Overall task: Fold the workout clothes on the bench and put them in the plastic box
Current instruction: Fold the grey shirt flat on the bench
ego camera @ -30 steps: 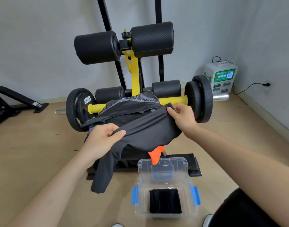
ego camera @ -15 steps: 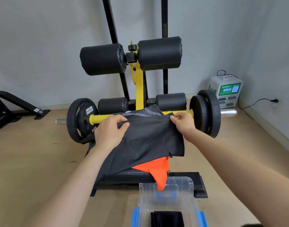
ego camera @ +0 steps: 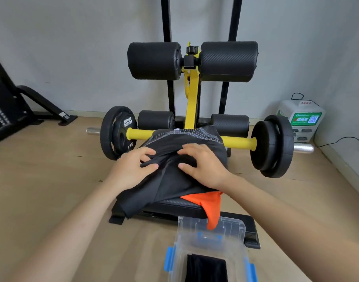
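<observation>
The fingers [ego camera: 148, 154] and thumb of the left hand [ego camera: 131, 169] pinch a raised fold of the dark shirt [ego camera: 170, 186] near its middle. Just beside them, the right hand [ego camera: 203, 169] lies spread on the same cloth, its fingers arched and loose, with the tips pressing down and nothing gripped. The shirt lies heaped across the padded table [ego camera: 174, 206] under both hands. Its patterned grey edge reaches the yellow barbell [ego camera: 137, 134] behind, and one end droops off the near left corner. An orange garment [ego camera: 211, 204] lies beneath the shirt, below the right wrist, and hangs over the table's front edge with its tip over the rim of the plastic box [ego camera: 231, 228]. The box stands open on the wooden floor [ego camera: 52, 190] in front of the table, with a black folded cloth [ego camera: 205, 269] inside.
</observation>
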A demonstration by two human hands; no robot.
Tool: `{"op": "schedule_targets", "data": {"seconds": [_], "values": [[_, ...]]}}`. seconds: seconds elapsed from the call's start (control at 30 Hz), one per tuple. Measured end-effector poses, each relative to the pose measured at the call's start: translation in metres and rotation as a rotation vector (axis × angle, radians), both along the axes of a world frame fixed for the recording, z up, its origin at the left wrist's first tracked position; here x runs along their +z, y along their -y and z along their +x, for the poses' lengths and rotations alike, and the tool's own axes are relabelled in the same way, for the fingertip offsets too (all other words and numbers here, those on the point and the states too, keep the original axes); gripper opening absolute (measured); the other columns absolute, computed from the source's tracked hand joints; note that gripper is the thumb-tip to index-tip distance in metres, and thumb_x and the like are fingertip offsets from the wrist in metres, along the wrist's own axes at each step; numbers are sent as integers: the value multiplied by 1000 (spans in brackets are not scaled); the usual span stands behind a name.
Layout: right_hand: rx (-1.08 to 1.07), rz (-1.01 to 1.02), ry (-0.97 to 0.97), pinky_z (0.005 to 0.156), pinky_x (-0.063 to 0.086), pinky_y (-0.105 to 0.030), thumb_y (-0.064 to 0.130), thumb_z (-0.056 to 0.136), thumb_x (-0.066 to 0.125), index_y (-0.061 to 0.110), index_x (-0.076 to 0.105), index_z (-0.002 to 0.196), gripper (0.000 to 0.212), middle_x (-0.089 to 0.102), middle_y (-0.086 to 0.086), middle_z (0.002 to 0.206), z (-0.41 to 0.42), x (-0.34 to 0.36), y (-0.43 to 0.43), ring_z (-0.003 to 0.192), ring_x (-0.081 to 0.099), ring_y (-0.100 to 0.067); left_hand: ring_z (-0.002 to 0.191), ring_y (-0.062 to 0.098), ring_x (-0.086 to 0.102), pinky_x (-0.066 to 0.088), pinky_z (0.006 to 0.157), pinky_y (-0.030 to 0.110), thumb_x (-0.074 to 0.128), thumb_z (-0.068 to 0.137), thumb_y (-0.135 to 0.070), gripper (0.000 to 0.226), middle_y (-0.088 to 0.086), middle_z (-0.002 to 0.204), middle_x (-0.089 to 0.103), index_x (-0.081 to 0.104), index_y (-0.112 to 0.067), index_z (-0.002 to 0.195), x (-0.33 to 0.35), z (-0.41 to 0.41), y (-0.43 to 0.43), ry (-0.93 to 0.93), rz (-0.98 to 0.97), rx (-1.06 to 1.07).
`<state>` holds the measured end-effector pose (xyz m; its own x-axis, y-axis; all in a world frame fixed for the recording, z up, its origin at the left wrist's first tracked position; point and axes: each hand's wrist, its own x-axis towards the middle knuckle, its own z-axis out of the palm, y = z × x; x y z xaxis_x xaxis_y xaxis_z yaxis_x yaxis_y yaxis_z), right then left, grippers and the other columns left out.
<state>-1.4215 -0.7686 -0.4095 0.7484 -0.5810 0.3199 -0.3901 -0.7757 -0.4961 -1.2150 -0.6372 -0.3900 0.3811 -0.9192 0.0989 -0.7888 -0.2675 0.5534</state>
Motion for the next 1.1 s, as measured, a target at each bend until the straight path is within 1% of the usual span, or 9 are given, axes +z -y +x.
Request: {"op": "schedule_targets", "data": {"seconds": [0.13,0.27,0.43,0.53,0.7,0.8,0.93,1.03,1.1], "values": [[27,34,-245,115,25,-53,53,92,57,35,32,152,67,24,6,162,15,-5,-18,149,19,-27,97,16,66,55,92,41,75,83,-45,29,-14,98,69,67,-37,109,-6,13,-19,5,108,42],[10,-10,-368,116,15,-52,63,89,54,43,19,154,77,16,9,164,15,-15,-27,151,10,-27,103,19,62,53,93,42,71,79,-61,42,-12,96,61,66,-32,108,-7,23,-32,77,247,124],[-6,-53,-343,115,17,-50,65,88,54,44,19,154,78,18,9,164,14,-19,-28,151,12,-24,67,22,53,41,63,30,67,80,-64,53,-2,68,53,52,-17,63,2,30,-45,53,485,116],[-9,-65,-343,115,18,-49,66,87,53,44,18,153,78,18,9,164,14,-21,-26,150,14,-23,67,21,72,51,69,31,71,89,-43,35,5,91,71,64,-9,85,3,33,-55,-121,494,91],[-26,-111,-377,117,14,-48,79,82,38,45,10,155,85,11,7,165,14,-22,-27,151,10,-23,72,20,71,56,60,26,70,93,-20,11,9,94,71,61,-13,92,13,34,-65,-314,224,115],[-46,-132,-391,120,6,-50,85,76,22,47,-1,154,89,2,9,166,16,-24,-30,153,-1,-22,77,19,66,53,64,28,79,84,-15,14,5,88,70,66,-18,88,23,39,-67,-305,-71,181],[-59,-105,-425,121,2,-50,85,79,22,47,-6,153,88,-3,11,166,19,-20,-31,153,-6,-22,70,13,61,50,61,25,82,79,-5,20,4,87,69,69,-19,84,29,43,-60,-464,-364,277],[-60,-111,-456,121,3,-51,86,77,19,47,-5,153,89,-1,11,166,20,-15,-26,153,-3,-23,74,12,60,51,70,26,79,79,-3,23,-6,88,66,71,-20,93,19,53,-44,-347,-469,401],[-62,-120,-486,122,4,-50,89,73,13,47,-2,154,92,0,10,166,19,-14,-23,153,-1,-24,81,14,63,50,76,27,76,82,-3,33,-5,103,68,69,-20,110,5,61,-37,-227,-390,463]]}}
